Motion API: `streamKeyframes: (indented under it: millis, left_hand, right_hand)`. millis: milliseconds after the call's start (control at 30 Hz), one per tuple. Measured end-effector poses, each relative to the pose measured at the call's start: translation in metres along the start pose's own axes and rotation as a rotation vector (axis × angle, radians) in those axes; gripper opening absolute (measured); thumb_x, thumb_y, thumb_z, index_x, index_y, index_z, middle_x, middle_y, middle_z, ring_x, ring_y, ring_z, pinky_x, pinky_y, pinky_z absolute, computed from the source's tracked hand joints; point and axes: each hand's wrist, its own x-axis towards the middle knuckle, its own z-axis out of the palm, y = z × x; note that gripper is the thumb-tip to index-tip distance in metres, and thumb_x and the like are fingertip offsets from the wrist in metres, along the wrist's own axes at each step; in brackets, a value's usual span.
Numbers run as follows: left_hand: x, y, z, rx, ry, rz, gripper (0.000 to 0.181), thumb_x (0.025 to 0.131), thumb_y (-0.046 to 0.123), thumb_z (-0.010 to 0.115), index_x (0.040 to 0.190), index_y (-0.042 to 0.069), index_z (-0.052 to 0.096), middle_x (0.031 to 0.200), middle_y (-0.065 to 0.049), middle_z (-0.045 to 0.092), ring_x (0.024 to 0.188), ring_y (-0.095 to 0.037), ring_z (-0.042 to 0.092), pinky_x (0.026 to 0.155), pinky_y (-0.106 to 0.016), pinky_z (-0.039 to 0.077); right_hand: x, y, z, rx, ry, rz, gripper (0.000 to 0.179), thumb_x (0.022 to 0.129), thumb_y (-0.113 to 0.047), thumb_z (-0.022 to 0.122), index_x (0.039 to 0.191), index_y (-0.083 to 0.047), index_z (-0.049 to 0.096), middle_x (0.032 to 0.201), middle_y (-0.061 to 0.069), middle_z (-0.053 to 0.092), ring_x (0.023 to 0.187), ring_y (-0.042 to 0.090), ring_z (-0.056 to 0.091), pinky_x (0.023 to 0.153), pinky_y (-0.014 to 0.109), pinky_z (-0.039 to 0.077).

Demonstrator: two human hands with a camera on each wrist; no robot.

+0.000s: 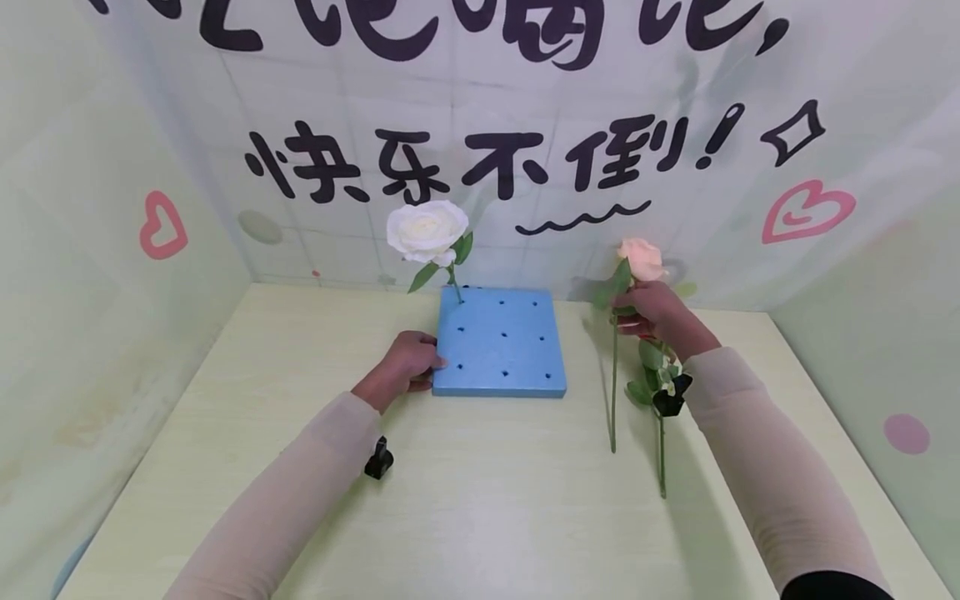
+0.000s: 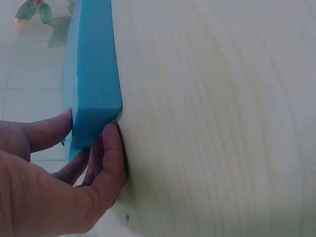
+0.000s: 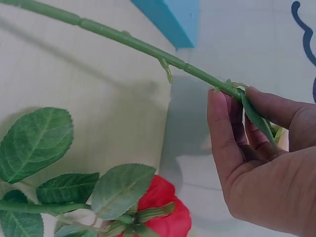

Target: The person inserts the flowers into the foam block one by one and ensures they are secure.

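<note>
My left hand [image 1: 405,360] grips the left edge of a blue foam block [image 1: 517,354] with rows of small holes. In the left wrist view its thumb lies on the top face and the fingers curl at the block's side and underside. A white rose [image 1: 426,232] stands upright in the block's back left hole. To the right of the block, my right hand [image 1: 654,308] pinches a pale pink rose [image 1: 642,258] by its green stem [image 3: 143,47], just below the bloom beside a leaf [image 3: 256,118]. The stem hangs down, bloom up.
Below my right hand a red rose [image 3: 170,207] with green leaves [image 3: 37,143] lies on the pale wooden table [image 1: 480,500], partly hidden by the hand in the head view. A printed cloth wall [image 1: 480,92] rises directly behind the table, with side walls left and right.
</note>
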Motion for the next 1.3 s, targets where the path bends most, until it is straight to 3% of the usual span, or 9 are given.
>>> streamKeyframes:
  millis: [200, 767, 1067, 1300]
  left_hand:
    - [0.000, 0.000, 0.000, -0.017, -0.007, -0.005, 0.053, 0.091, 0.003, 0.060, 0.142, 0.003, 0.044, 0.124, -0.016, 0.054, 0.083, -0.023, 0.054, 0.066, -0.031, 0.055]
    - [0.001, 0.000, 0.001, -0.001, -0.003, -0.002, 0.052, 0.092, 0.005, 0.060, 0.142, 0.003, 0.045, 0.121, -0.015, 0.054, 0.085, -0.024, 0.055, 0.067, -0.031, 0.055]
    - [0.000, 0.001, 0.000, 0.003, -0.002, -0.005, 0.053, 0.092, 0.004, 0.060, 0.142, 0.003, 0.044, 0.120, -0.016, 0.054, 0.084, -0.023, 0.056, 0.068, -0.032, 0.056]
    - [0.000, 0.002, 0.000, 0.010, -0.009, -0.009, 0.052, 0.092, 0.005, 0.060, 0.142, 0.003, 0.044, 0.119, -0.015, 0.054, 0.084, -0.024, 0.055, 0.068, -0.032, 0.055]
  right_hand:
    - [-0.007, -0.012, 0.005, -0.020, 0.002, -0.034, 0.024, 0.095, -0.012, 0.061, 0.115, -0.001, 0.053, 0.093, 0.003, 0.063, 0.081, 0.017, 0.067, 0.087, 0.041, 0.055]
    - [-0.027, -0.047, 0.018, 0.057, 0.051, -0.261, 0.035, 0.089, -0.010, 0.070, 0.115, -0.017, 0.049, 0.106, 0.002, 0.054, 0.088, 0.016, 0.064, 0.076, 0.037, 0.058]
    - [-0.042, -0.069, 0.032, 0.074, 0.072, -0.332, 0.047, 0.086, -0.008, 0.071, 0.125, -0.017, 0.045, 0.117, 0.002, 0.050, 0.103, 0.022, 0.057, 0.090, 0.045, 0.053]
    - [-0.050, -0.085, 0.049, 0.136, 0.134, -0.386, 0.050, 0.083, -0.004, 0.073, 0.124, -0.018, 0.047, 0.117, 0.003, 0.052, 0.098, 0.022, 0.060, 0.079, 0.037, 0.055]
